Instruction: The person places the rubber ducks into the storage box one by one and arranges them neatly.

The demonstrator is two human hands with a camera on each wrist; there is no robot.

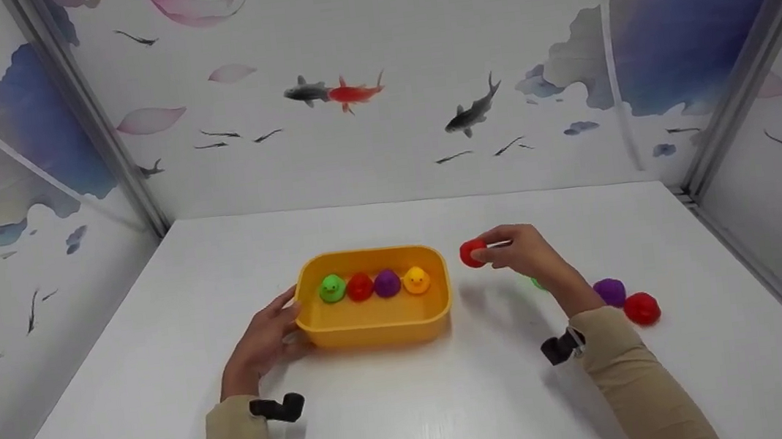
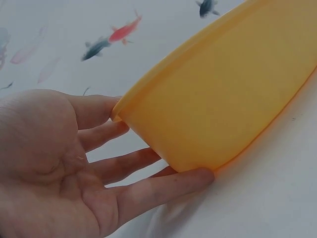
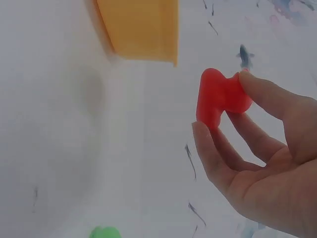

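Note:
A yellow plastic bin [image 1: 378,336] sits on the white table, with a row of small toy ducks inside: a green duck [image 1: 332,289], a red duck [image 1: 360,287], a purple duck [image 1: 387,284] and a yellow duck [image 1: 416,280]. My left hand [image 1: 266,340] rests against the bin's left end. Its fairly straight fingers [image 2: 148,191] are spread from the rim down towards the base. Right of the bin, above the table, my right hand [image 1: 518,253] pinches another red duck [image 3: 212,96] between thumb and fingers.
On the table by the right forearm lie a purple duck [image 1: 610,292] and a red duck [image 1: 642,309]. A green toy [image 3: 105,232] is mostly hidden behind the right wrist in the head view. White panels [image 1: 383,147] printed with fish enclose the table at the back and sides.

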